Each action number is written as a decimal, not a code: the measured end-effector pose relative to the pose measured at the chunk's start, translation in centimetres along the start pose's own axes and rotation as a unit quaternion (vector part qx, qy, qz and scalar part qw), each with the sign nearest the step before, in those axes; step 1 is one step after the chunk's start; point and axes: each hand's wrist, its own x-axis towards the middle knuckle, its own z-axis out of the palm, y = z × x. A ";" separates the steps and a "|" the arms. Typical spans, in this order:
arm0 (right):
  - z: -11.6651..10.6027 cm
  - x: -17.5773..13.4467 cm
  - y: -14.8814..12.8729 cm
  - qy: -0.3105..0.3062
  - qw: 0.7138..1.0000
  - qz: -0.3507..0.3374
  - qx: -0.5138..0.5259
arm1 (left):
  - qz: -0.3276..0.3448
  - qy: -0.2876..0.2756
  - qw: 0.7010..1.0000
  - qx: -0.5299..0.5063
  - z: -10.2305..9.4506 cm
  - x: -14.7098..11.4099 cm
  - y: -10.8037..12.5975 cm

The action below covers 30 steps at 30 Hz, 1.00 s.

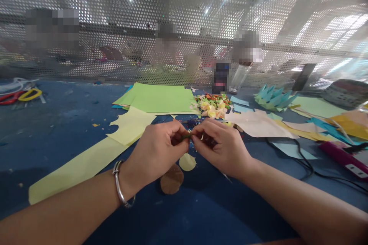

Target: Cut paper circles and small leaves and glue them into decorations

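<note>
My left hand [158,151] and my right hand [224,147] meet over the blue table, fingertips almost touching. Between them they pinch a small dark green piece [186,136], perhaps paper; most of it is hidden by the fingers. Just below the fingertips lies a pale yellow paper disc [188,162], and beside it a brown paper disc [171,180]. Beyond my hands sits a heap of small paper flowers [212,108] in yellow, orange and green. A silver bangle [117,183] circles my left wrist.
Green paper sheets [161,97] and pale yellow cut paper [77,164] lie left of centre. Scissors [30,95] rest far left. Rightward are pinkish paper [258,122], a spiky teal paper piece [273,98] and a purple power strip [342,159] with black cable. A perforated metal screen [184,7] stands behind.
</note>
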 end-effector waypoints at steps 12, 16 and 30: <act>-0.3 0.1 -0.1 0.003 0.999 0.032 0.021 | -0.017 -0.081 0.996 -0.032 -0.3 0.6 -0.4; -0.5 0.1 0.0 -0.008 0.998 0.049 0.031 | -0.004 -0.098 0.993 -0.059 -0.3 0.5 -0.4; -1.1 0.1 -0.2 -0.076 0.975 0.145 0.147 | -0.082 -0.148 0.965 -0.202 -0.5 0.6 -0.2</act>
